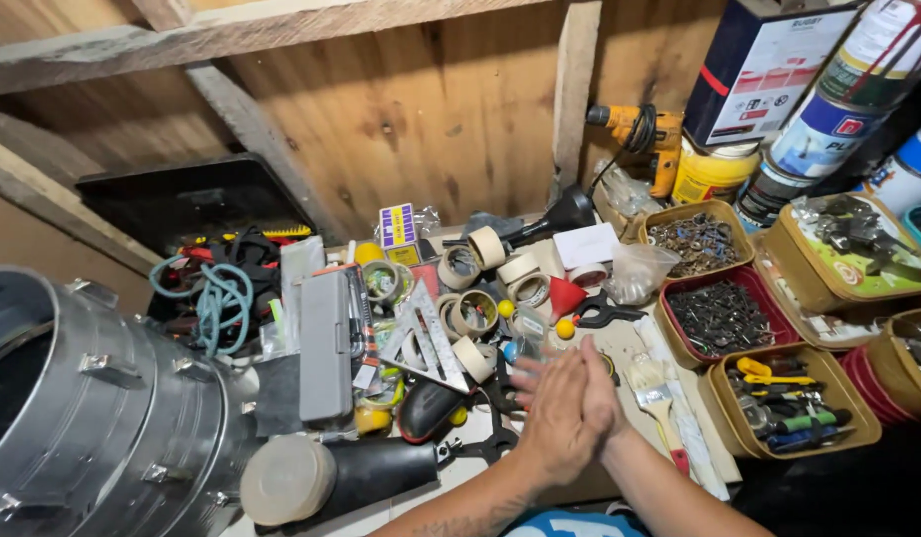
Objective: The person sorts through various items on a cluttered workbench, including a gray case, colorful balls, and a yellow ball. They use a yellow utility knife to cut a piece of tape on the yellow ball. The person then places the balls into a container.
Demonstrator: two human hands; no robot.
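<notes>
tape rolls (477,316) ahead, paintbrush (657,403) rt

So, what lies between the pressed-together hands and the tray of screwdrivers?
In the head view, a paintbrush lies on the bench between the hands and the tray of screwdrivers.

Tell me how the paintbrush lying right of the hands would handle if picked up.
The paintbrush looks light for its size: short pale handle, small head. Its handle is probably stiff, while the bristles would likely flex. Lying flat on the bench, it seems unlikely to roll. The pressed-together left hand and right hand lie just beside it.
</notes>
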